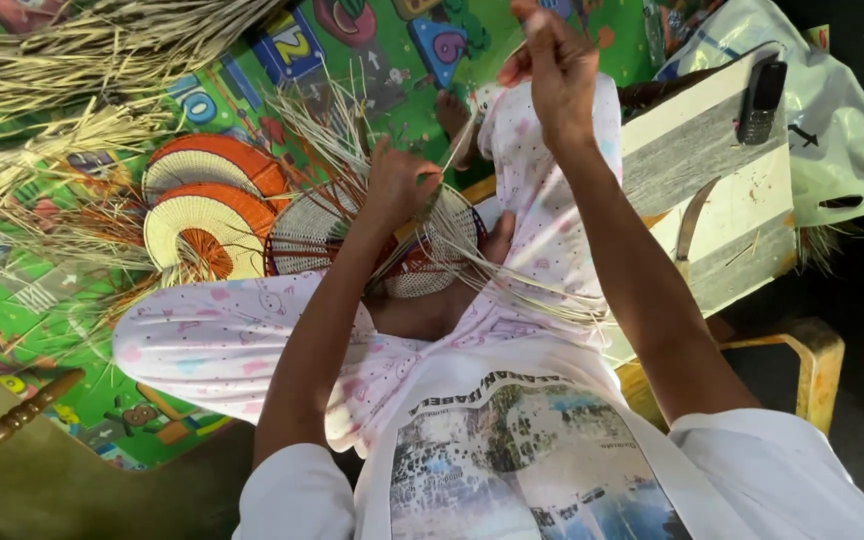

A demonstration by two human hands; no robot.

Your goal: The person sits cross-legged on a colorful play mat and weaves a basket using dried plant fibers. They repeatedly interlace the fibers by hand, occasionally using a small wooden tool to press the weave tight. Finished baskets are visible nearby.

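Under left fingers (407,180): half-woven fan (432,245), pinched at rim.
Right hand (552,60) clamps strand (464,140), drawn taut up-right.

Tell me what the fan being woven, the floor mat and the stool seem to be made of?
Fan: dried plant strips, probably palm or straw; pale, matte, loose ends fraying out, the left hand pinching them.
Mat: looks like foam or plastic; bright printed colours, smooth surface.
Stool: wood, apparently varnished; yellowish with a slight shine.
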